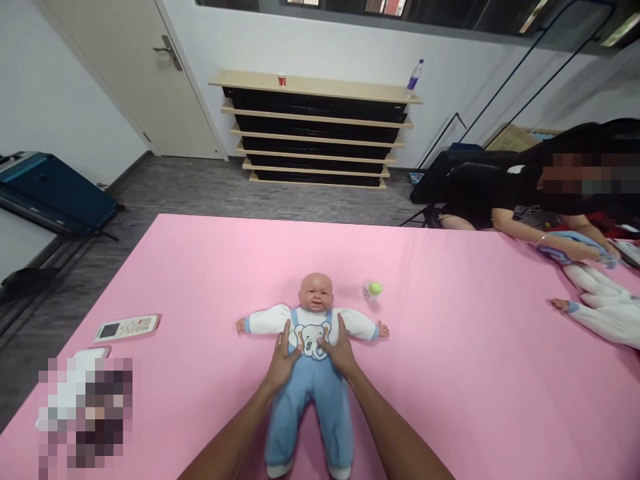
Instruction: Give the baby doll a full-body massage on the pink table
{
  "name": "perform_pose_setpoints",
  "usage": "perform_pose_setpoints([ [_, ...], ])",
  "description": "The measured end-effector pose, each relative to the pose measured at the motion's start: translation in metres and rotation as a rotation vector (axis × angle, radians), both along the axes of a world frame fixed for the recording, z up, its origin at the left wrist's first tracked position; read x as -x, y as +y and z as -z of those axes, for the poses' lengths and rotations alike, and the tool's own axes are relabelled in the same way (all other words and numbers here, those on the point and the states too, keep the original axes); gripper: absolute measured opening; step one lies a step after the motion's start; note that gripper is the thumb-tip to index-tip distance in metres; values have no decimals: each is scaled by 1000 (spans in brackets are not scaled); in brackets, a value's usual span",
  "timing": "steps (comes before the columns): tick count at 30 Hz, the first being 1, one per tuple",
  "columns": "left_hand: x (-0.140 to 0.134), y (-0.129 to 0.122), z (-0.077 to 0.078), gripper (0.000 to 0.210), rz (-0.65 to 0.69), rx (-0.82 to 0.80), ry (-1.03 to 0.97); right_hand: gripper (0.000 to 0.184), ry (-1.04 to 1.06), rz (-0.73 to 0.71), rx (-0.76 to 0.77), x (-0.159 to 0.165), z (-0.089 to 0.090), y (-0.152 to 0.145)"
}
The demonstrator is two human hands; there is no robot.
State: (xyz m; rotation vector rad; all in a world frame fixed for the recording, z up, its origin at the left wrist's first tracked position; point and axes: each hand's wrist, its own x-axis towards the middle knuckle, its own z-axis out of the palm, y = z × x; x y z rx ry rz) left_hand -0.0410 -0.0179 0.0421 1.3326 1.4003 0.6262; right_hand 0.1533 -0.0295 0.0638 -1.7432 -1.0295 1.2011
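Your left hand [285,360] and right hand [339,348], thumbs and fingers spread, cup the bald, blue-and-white-clothed doll [313,372] lying face-up between them, apparently steadying its torso. The white, oblong plastic remote [127,327] lies well left, seemingly out of your way.

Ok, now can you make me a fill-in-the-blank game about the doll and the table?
1. The doll lies on its ____, face up.
2. Its overalls are light ____, and its sleeves are white.
3. It is touched by ____ hands, the left hand and the right hand.
4. The tabletop is the colour ____.

Missing words: back; blue; two; pink.
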Motion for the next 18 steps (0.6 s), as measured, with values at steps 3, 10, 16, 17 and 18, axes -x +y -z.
perform_pose_setpoints([
  [3, -4, -1, 0, 78, -29, -26, 8, 100, 16, -4, 5, -2, 2, -2],
  [10, -5, 5, -9, 85, -33, 17, -69, 107, 75, -29, 5, -4, 0, -1],
  [16, -8, 3, -21, 83, -57, 46, -65, 98, -12, -26, -49, -1, -10, -4],
  [17, -8, 4, -23, 82, -55, 38, -41, 97, -26, -18, -59, 0, -13, -4],
  [18, -8, 5, -24, 81, -53, 26, -13, 96, -39, -8, -68, 1, -15, -3],
])
